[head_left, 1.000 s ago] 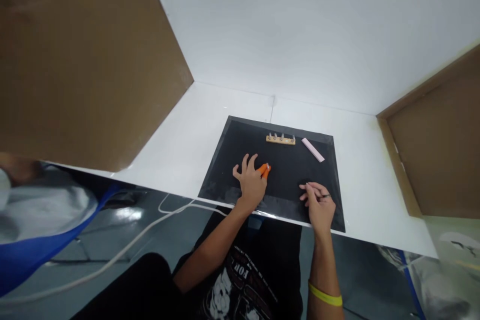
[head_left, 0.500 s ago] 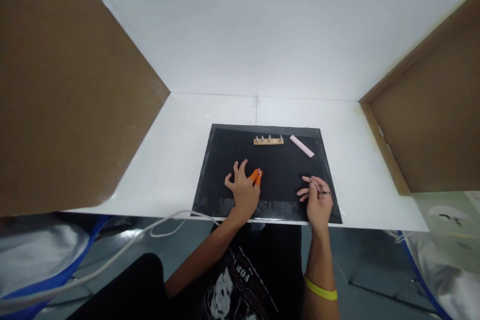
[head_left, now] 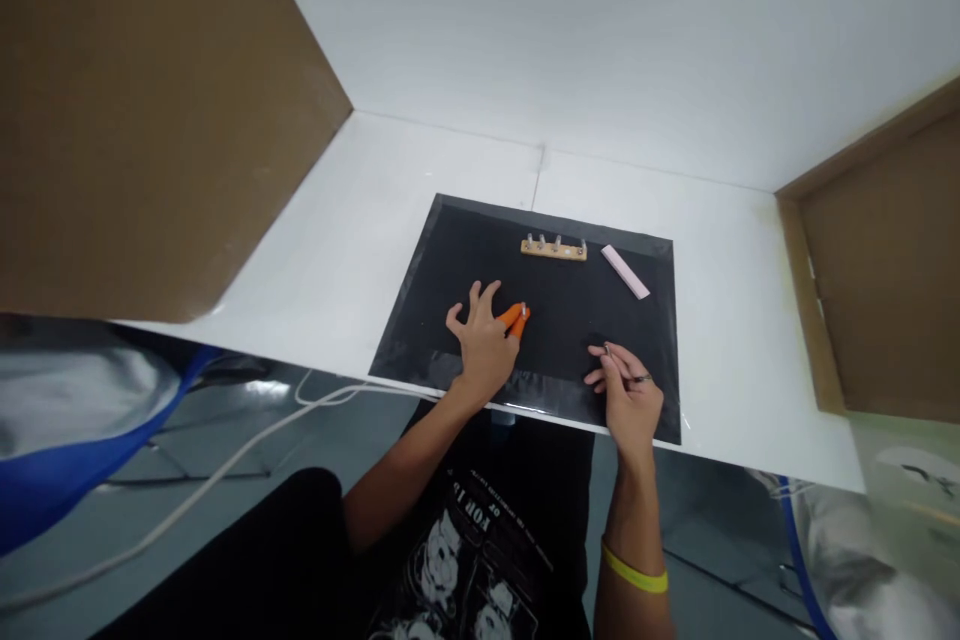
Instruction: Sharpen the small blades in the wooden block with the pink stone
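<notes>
My left hand [head_left: 486, 345] is over the middle of the black mat [head_left: 555, 390], with orange covers [head_left: 513, 315] on its thumb and index finger. Those two tips pinch a small silvery piece [head_left: 523, 308]; the other fingers are spread. Lower right on the mat, my right hand [head_left: 630, 395] has its thumb and fingers closed on a small thin metal piece [head_left: 607, 348], mostly hidden. A dark thin band [head_left: 641, 378] shows across a finger, perhaps a ring. Beyond both hands lies a narrow wooden strip [head_left: 555, 251] bearing several small upright shiny pieces.
A pale pink flat bar [head_left: 625, 272] lies slanted at the mat's right rear. The mat rests on a white table [head_left: 727, 320] with brown panels on the left [head_left: 150, 120] and right [head_left: 885, 260]. A white cable [head_left: 247, 445] runs below the front edge.
The view has tilted and shifted, so the mat sits higher and turned in the picture. Both hands keep their grips; my right hand appears slightly closer to the left.
</notes>
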Available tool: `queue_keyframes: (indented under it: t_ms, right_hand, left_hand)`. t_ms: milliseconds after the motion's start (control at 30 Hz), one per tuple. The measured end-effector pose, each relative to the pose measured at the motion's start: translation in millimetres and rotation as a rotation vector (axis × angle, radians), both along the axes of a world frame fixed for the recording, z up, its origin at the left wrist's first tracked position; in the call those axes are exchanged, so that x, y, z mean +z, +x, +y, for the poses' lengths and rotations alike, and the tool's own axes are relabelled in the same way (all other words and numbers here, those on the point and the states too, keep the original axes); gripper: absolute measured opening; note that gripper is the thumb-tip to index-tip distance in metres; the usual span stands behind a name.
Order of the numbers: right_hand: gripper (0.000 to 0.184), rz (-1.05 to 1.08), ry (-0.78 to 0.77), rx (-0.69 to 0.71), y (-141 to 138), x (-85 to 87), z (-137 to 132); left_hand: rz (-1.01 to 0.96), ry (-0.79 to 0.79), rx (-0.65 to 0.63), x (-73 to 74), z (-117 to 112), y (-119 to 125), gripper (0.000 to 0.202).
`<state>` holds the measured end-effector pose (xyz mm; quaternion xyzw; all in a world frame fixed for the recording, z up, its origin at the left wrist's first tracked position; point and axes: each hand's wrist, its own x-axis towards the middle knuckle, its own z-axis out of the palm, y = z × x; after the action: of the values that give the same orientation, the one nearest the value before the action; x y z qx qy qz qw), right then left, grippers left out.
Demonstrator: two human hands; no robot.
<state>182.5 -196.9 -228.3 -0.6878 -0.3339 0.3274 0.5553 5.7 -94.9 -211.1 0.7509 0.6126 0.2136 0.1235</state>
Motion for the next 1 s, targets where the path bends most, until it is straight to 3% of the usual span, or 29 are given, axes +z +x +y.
queue_keyframes:
  t_ms: [367, 533, 667, 733, 867, 1000]
  right_hand:
    - [0.036, -0.005, -0.03, 0.046, -2, 8.1, -1]
    - [0.035, -0.054, -0.049, 0.03, -2, 10.0, 0]
    - [0.035, -0.105, -0.058, 0.037, -1, 10.3, 0]
    - [0.036, -0.117, -0.067, 0.035, 0, 11.1, -1]
    - [0.035, -0.137, -0.06, 0.021, 0, 9.6, -1]
    - [0.032, -0.098, 0.014, -0.013, -1, 8.7, 5]
  left_hand:
    - [0.015, 0.03, 0.019, -7.3, -1, 0, 0.017]
    - [-0.076, 0.076, -0.004, 1.9, -2, 3, 0.014]
    - [-0.298, 0.134, -0.156, 16.6, -21, 1, 0.027]
    - [-0.369, 0.128, -0.234, 21.5, -37, -3, 0.018]
    - [-0.477, 0.043, -0.214, 26.9, -67, -11, 0.005]
    - [-0.613, -0.061, -0.187, 38.1, -75, -20, 0.005]
